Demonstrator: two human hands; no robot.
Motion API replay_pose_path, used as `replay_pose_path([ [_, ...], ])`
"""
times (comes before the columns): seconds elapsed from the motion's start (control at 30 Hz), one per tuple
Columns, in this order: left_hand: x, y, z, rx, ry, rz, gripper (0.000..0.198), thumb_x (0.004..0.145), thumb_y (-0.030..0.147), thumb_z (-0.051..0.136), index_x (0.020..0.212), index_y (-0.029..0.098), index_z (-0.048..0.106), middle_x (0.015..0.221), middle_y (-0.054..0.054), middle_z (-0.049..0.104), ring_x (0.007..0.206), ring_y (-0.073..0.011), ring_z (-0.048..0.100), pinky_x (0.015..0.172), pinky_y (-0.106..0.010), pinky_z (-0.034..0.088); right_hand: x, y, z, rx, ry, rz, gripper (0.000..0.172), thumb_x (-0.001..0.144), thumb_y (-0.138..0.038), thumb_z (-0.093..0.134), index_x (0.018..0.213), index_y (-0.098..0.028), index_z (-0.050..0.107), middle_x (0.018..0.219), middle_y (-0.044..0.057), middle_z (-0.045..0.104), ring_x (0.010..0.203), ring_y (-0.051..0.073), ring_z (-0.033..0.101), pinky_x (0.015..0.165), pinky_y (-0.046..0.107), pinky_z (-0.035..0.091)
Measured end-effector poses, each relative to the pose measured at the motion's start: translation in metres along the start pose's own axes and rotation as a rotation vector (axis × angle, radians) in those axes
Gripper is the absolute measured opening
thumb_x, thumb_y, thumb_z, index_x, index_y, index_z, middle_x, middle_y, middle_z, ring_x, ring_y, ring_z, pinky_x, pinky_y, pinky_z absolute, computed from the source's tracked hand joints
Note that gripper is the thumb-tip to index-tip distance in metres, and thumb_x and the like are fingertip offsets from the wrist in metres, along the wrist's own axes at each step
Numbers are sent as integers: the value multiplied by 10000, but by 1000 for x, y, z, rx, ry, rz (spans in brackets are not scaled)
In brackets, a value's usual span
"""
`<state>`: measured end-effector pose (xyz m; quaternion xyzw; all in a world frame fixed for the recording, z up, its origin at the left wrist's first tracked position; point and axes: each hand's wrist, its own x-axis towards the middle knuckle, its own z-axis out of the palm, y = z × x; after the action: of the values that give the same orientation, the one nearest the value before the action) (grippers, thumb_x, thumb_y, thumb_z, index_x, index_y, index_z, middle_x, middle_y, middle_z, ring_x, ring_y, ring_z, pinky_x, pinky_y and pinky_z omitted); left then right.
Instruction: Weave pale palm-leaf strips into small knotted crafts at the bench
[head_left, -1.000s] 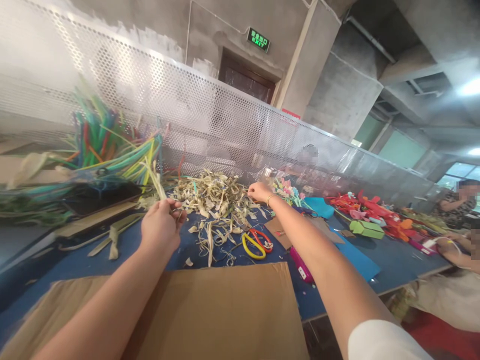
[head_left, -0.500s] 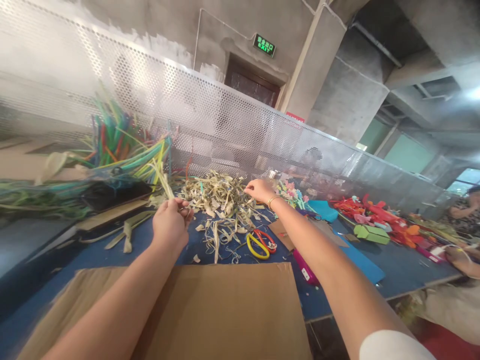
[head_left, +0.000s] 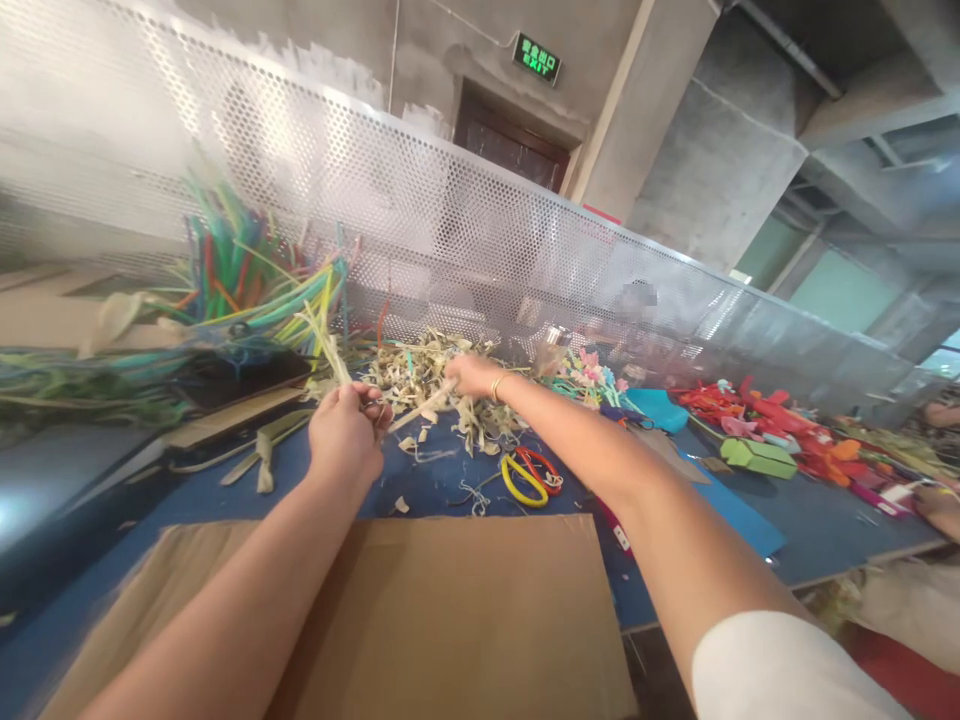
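Observation:
My left hand [head_left: 345, 430] is closed around a bundle of pale dried leaf strips [head_left: 328, 350], whose ends stick up above the fist. Over the heap of dried strips [head_left: 420, 355] is my right hand [head_left: 474, 375], wearing a bracelet, its fingers pinched on one pale strip [head_left: 426, 408]. That strip slants down toward my left hand; whether it touches the left fingers I cannot make out. Scissors with one yellow handle loop [head_left: 523, 482] and one red one lie below the right forearm. A cardboard sheet [head_left: 450, 610] lies under both forearms.
At the left stands a colourful bunch of stems [head_left: 232, 265] beside knotted leaf strips [head_left: 264, 460]. A mesh partition [head_left: 420, 200] runs behind the table. To the right are red flowers [head_left: 780, 420], a green block [head_left: 759, 458], blue sheets [head_left: 739, 515] and another person's hand [head_left: 937, 508].
My right hand has moved left across the heap, and a pale strip now shows at its fingers. My left hand keeps its bundle nearly in place. The view has shifted slightly.

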<state>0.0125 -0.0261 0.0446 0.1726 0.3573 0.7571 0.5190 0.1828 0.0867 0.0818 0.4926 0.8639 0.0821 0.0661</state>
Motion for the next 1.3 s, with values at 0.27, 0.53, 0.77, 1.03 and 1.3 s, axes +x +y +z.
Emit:
replay_pose_path([
  [0.27,-3,3,2,3,10,-7,200,895,117,375,729,155,481,648,34,511,443,-38,363,554,-201,454,-27,37,-49,78,121,87,407,731,-185,674,1137,-190,637,1093,45,648,980,159,599,855,242,435],
  [0.53,-1,-2,-1,4,-15,1,154,862,117,424,726,157,485,650,28,519,456,-48,374,552,-211,459,-100,-28,14,-47,-235,-122,523,627,-359,745,1125,-254,625,1059,76,659,925,230,634,695,262,464],
  [0.77,-3,5,-1,-19,17,-6,152,847,106,431,715,160,484,645,32,515,453,-40,358,577,-199,464,-52,-8,19,-212,-82,-13,217,797,-143,517,963,-197,646,988,113,657,943,249,633,755,307,484],
  [1.03,-6,8,-1,-65,83,69,188,873,117,394,709,167,470,655,35,500,453,-42,362,574,-201,454,20,-28,-10,-254,245,60,316,787,-260,575,1094,-211,633,1255,155,491,1100,309,521,907,441,447],
  [1.3,-8,10,-4,-114,42,86,148,834,156,478,688,181,477,631,36,498,458,-54,364,560,-182,430,71,-51,39,-211,110,-94,339,824,-239,498,1131,-246,644,1320,109,514,1215,328,432,1004,599,312],
])
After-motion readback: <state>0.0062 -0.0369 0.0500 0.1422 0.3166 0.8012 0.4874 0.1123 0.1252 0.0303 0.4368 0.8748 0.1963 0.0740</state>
